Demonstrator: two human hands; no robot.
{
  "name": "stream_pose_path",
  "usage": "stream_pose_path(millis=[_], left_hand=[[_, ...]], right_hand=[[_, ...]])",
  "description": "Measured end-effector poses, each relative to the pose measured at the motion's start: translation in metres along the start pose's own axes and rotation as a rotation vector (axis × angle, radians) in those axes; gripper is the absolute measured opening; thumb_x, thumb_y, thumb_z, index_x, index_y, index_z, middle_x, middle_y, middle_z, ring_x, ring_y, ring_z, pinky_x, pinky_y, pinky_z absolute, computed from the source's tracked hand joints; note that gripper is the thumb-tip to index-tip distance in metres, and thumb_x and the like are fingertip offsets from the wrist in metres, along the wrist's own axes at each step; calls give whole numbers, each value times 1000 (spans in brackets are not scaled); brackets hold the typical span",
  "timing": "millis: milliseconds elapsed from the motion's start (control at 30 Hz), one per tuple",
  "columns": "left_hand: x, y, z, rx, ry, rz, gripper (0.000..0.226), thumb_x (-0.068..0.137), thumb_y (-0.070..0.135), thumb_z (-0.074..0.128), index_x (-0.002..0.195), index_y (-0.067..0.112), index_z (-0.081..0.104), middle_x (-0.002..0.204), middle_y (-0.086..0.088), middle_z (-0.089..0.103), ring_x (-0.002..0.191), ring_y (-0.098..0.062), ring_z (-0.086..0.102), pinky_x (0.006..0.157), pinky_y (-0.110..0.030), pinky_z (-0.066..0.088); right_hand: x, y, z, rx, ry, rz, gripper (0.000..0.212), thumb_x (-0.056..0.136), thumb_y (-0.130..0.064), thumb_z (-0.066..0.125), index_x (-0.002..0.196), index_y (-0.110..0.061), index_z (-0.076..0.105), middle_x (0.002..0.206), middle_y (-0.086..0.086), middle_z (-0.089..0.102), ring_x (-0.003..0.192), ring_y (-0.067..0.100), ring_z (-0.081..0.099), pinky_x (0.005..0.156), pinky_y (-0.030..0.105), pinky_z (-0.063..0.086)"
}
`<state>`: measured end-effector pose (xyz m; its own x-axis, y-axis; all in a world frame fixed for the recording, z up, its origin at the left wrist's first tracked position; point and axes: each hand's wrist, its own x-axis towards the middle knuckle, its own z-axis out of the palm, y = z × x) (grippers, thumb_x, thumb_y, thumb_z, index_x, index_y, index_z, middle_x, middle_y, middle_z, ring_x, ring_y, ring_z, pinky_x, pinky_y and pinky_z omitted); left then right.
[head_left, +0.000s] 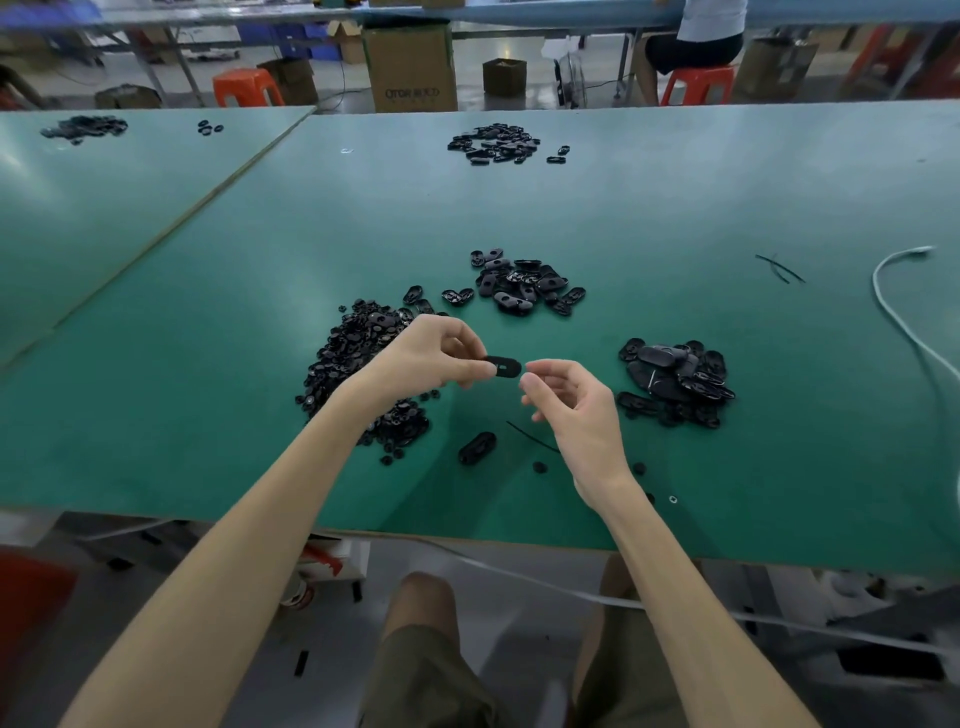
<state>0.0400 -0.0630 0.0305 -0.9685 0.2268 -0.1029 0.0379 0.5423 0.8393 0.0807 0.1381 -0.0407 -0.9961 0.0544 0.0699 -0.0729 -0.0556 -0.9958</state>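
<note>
My left hand (434, 358) pinches a small black oval plastic shell (505, 366) between thumb and fingers, held above the green table (208, 415). My right hand (571, 400) hovers just right of the shell, fingers loosely curled, its fingertips close to the shell's end; I cannot tell whether they touch. A heap of small black round parts (358, 353) lies under and behind my left hand. A pile of black oval shells (524, 283) sits farther back, and another pile of oval pieces (675, 382) lies to the right.
One loose black oval piece (477, 448) and a thin black strip (530, 436) lie near the table's front edge. A white cable (893, 317) runs along the right side. More black parts (496, 143) sit at the far edge. Cardboard boxes, red stools and a seated person are beyond.
</note>
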Motion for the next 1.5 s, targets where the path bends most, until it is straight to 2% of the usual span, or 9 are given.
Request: stream_pose_path(millis=[300,467,534,767,900,1000,1134,1334,1501], left_hand=[[-2,-1,-7,48,-112,106,17,84,20,85,91,12,73,78,-6,77,69,-13,70,68,-19,54],[3,-18,-21,307,127,36,6,94,16,75,89,19,71,85,0,75,71,-12,71,77,-27,58],[2,-24,-26,412,185,-13,11,95,12,72,89,21,70,87,3,70,74,-9,66,72,-24,54],[0,-35,-18,570,34,-31,15,86,26,83,87,26,68,86,5,60,78,-10,58,68,-30,42],[1,-35,-14,620,66,-30,17,87,26,82,84,27,65,94,5,50,85,-14,53,77,-31,41],[2,-34,-10,514,124,-2,15,92,24,77,87,22,63,93,5,58,85,-16,58,74,-26,43],[-3,-22,7,243,138,26,15,92,25,77,87,20,64,77,2,71,58,-1,61,63,-20,50],[-9,-9,39,-83,189,92,11,91,13,77,87,15,67,71,-1,77,71,-15,72,67,-25,53],[-8,-9,52,-109,201,81,12,91,7,76,88,16,68,74,-2,77,74,-13,74,72,-25,54]], right_hand=[[-2,-4,-1,13,-68,-6,6,95,-11,75,100,-9,72,84,2,77,78,13,72,67,23,55],[-4,-3,0,21,9,-6,3,96,-10,73,97,-8,70,88,8,78,79,14,72,66,23,55],[-4,-3,0,31,38,-4,3,98,-10,71,98,-7,69,90,8,78,80,13,72,67,23,55],[-3,-3,1,52,40,3,2,98,-5,69,98,-5,67,90,13,77,75,13,71,63,24,55],[-2,-4,0,57,49,4,2,98,-4,69,98,-5,67,88,12,77,73,13,70,62,23,55],[-1,-3,0,56,50,5,2,98,-5,70,98,-5,68,86,8,77,73,13,70,62,23,55],[-1,-2,0,56,63,5,3,98,-8,71,98,-6,68,88,10,77,75,13,71,64,24,55],[-1,-2,-1,37,94,-3,6,96,-13,73,95,-11,68,84,4,75,71,10,67,65,20,53],[-2,-1,-2,6,92,-12,6,96,-16,74,93,-13,70,82,2,73,66,9,62,66,19,52]])
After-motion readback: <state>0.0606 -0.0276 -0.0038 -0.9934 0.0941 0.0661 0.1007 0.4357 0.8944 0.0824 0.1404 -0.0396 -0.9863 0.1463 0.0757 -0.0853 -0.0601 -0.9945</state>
